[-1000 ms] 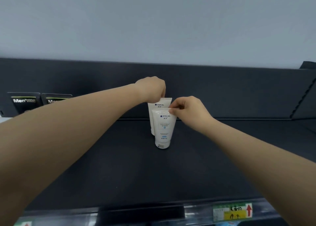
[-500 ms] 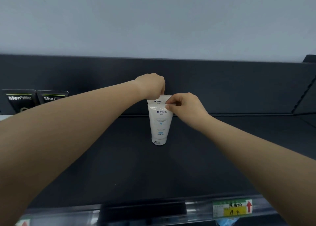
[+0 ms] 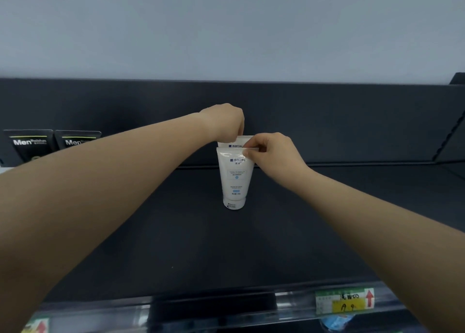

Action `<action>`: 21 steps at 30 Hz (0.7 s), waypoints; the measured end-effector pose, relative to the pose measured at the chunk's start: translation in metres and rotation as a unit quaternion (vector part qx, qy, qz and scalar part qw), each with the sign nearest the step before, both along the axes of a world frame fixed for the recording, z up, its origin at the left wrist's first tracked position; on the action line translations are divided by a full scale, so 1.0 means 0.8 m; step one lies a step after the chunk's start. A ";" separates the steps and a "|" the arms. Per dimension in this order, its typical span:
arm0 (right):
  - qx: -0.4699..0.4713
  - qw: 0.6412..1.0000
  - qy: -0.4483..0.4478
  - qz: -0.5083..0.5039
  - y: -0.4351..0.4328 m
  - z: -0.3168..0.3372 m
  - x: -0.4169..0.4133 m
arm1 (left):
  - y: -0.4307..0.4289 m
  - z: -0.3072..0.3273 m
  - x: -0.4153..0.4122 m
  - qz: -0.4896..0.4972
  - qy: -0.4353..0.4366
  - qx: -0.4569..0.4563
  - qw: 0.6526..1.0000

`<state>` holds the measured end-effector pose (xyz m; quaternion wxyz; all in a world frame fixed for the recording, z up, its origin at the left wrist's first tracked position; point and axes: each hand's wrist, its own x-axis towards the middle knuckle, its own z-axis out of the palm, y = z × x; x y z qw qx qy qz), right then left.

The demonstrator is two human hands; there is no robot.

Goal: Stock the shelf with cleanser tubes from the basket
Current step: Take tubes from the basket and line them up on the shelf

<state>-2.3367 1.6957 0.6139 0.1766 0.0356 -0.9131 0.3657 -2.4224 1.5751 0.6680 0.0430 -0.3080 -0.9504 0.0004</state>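
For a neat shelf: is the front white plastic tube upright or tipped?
Upright: the front white plastic tube stands cap-down on the black shelf.

Front cleanser tube [image 3: 235,179] of smooth white plastic with a soft sheen, rear cleanser tube [image 3: 237,140] the same white plastic, shelf [image 3: 201,244] dark, smooth and matt, price rail [image 3: 289,305] of clear glossy plastic, price label [image 3: 344,301] of printed paper, black tubes [image 3: 29,143] faintly glossy, wall [image 3: 226,30] pale and matt

Head cam only, wide-angle: sits behind/above left hand [image 3: 224,123] + right hand [image 3: 274,154], faces fwd, slightly down onto flat black shelf board [image 3: 226,252], close range.
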 end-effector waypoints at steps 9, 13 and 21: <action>0.011 1.000 -0.015 0.013 0.003 0.001 0.001 | 0.001 -0.002 -0.001 -0.008 -0.009 -0.012 1.000; 0.008 1.000 -0.021 0.010 0.005 0.000 0.003 | 0.001 -0.003 -0.004 -0.015 -0.011 -0.017 1.000; 0.001 1.000 -0.021 -0.015 0.011 -0.003 0.006 | -0.005 -0.005 -0.003 -0.013 -0.019 -0.003 1.000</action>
